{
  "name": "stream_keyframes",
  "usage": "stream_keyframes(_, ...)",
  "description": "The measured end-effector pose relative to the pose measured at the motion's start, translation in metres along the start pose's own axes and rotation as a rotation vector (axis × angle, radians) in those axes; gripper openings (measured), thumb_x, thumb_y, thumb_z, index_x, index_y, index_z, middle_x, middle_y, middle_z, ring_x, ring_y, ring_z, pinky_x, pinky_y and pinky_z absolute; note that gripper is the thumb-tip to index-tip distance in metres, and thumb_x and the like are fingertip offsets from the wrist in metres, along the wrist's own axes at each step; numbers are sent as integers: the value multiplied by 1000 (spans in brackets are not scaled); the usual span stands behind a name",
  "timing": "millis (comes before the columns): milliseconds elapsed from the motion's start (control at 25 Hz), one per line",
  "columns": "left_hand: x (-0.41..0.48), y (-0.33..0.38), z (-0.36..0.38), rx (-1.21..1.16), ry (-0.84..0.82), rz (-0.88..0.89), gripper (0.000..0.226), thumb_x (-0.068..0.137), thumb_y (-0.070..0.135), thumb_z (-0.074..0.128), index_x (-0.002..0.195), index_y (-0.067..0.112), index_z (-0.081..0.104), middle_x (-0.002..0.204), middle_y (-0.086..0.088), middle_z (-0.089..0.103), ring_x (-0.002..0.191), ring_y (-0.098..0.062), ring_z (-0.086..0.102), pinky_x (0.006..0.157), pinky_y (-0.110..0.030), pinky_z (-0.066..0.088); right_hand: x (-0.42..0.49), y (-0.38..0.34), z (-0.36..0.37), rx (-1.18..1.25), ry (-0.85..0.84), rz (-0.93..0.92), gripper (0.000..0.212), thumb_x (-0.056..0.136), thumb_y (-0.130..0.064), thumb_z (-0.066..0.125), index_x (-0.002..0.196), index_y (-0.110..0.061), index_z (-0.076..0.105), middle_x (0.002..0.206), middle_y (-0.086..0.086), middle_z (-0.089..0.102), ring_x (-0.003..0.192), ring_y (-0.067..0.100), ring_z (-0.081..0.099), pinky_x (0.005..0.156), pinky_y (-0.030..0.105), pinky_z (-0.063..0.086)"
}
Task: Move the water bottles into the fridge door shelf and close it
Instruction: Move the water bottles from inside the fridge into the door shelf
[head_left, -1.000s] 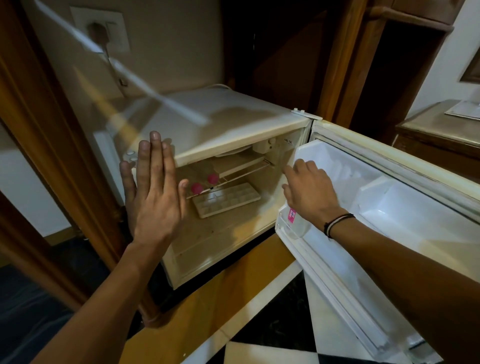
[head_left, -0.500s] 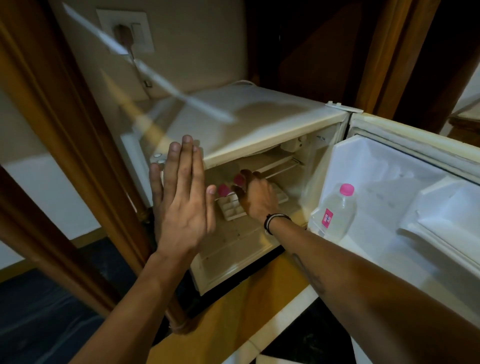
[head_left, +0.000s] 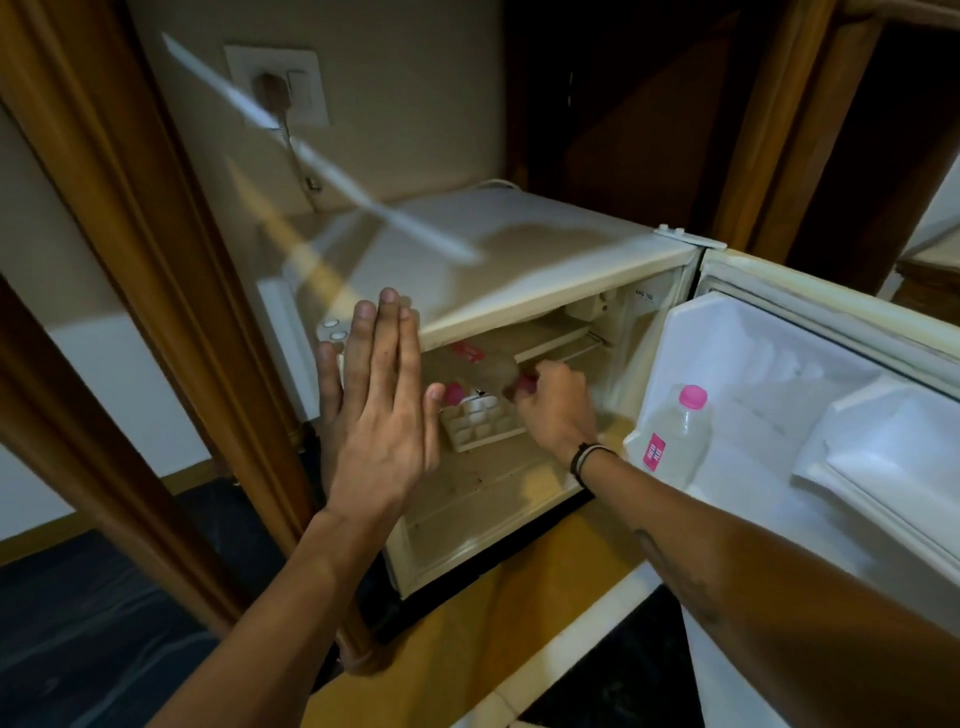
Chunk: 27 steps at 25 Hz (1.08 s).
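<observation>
The small white fridge (head_left: 519, 244) stands with its door (head_left: 779, 374) swung wide to the right. One clear water bottle with a pink cap (head_left: 678, 441) stands upright in the door shelf. Inside the fridge my right hand (head_left: 556, 405) is closed around the pink-capped neck of a second bottle (head_left: 488, 364), which lies tilted on the wire shelf. A third pink cap (head_left: 454, 393) shows to its left. My left hand (head_left: 379, 405) is held flat, fingers together, in front of the fridge's left front edge, holding nothing.
A white ice cube tray (head_left: 480, 426) lies on the fridge floor under my right hand. A wooden frame (head_left: 156, 260) flanks the fridge on the left. A wall socket with a plug (head_left: 275, 85) is behind. Yellow and black-white floor tiles lie below.
My right hand left the bottle in the door shelf, reached into the fridge and closed on a second bottle. My left hand has stayed flat by the fridge's left edge.
</observation>
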<state>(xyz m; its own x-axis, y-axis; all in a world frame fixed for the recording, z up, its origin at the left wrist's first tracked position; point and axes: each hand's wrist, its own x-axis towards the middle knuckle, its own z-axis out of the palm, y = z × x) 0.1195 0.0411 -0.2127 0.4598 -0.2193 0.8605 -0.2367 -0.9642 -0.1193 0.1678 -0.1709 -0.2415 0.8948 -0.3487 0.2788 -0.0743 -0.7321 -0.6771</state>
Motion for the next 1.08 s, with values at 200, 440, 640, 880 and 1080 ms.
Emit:
stream_keyframes(200, 1, 6, -12, -32, -28, -38, 72, 115, 42, 22, 174, 0, 17, 182, -20, 21, 163, -12, -37, 133, -38, -26, -34, 29, -93, 401, 42, 52, 14, 89, -11, 79, 102, -13, 77, 93, -2, 71, 91, 24, 76, 78, 37, 66)
stream_keyframes(440, 1, 11, -16, -152, -69, -99, 75, 114, 37, 39, 175, -1, 15, 184, -22, 13, 163, -9, -36, 131, -32, -29, -54, 20, -187, -170, -22, -125, 20, 94, -17, 74, 112, -16, 79, 109, 4, 77, 94, 26, 73, 87, 40, 60)
stream_keyframes(640, 2, 16, -21, -187, -108, -128, 75, 115, 42, 23, 176, 1, 8, 185, -20, 3, 166, -15, -27, 132, -31, -26, -56, 18, -219, -579, -91, -162, 18, 93, -14, 68, 110, -14, 75, 111, 11, 73, 107, 33, 64, 90, 39, 52)
stream_keyframes(880, -1, 9, -24, -209, -57, -97, 74, 116, 41, 22, 175, -2, 11, 185, -20, 6, 170, -26, -4, 135, -32, -18, -53, 29, -204, -785, -120, -105, 16, 97, -10, 60, 112, -4, 60, 110, 20, 63, 81, 31, 49, 70, 36, 39)
stream_keyframes(1080, -5, 0, -16, -157, -21, -51, 73, 118, 44, 18, 175, 0, 12, 184, -18, 5, 169, -18, -17, 136, -32, -18, -42, 45, -177, -812, -165, -12, 25, 102, -9, 52, 126, -3, 56, 122, 20, 62, 111, 38, 63, 87, 40, 49)
